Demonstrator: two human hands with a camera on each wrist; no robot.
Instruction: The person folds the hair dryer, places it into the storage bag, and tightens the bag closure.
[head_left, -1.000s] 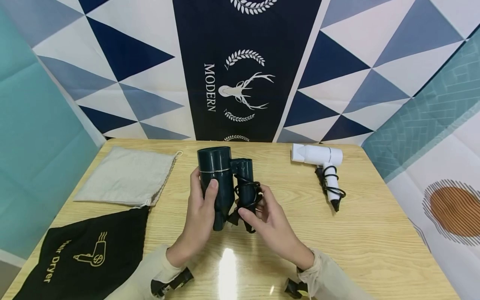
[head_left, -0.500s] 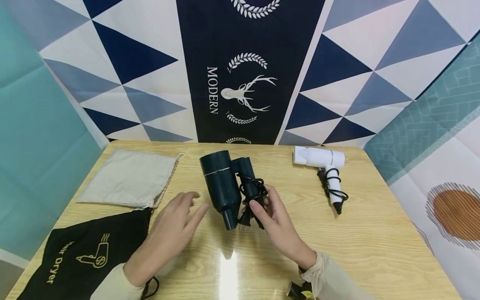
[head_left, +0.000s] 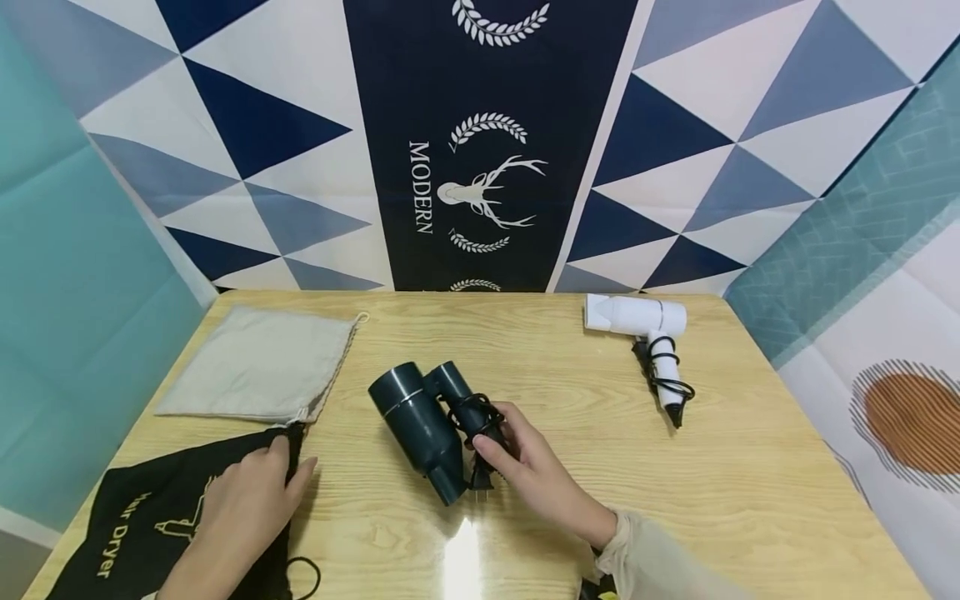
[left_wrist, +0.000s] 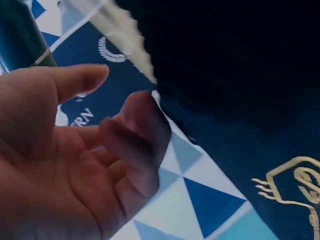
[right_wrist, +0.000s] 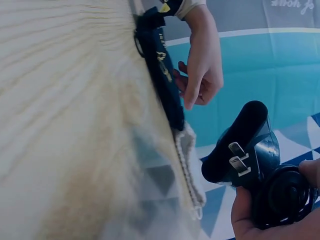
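Observation:
A dark green folding hair dryer, its black cord wound round the folded handle, is held by my right hand above the middle of the table. The bare prongs of its plug show in the right wrist view. My left hand is over the black drawstring bag, which bears a gold hair dryer print and covers the left front of the table. In the left wrist view its fingers are loosely bent, thumb apart, with nothing between them. Whether the fingertips touch the cloth I cannot tell.
A pale grey drawstring bag lies flat at the back left, meeting the black bag's far edge. At the back right of the wooden table lies a white hair dryer with its cord wrapped round the handle. Patterned cloth walls enclose the table.
My left hand has let go of the green hair dryer and moved left to the black bag. My right hand has kept hold of the dryer, which has tilted and come lower and nearer.

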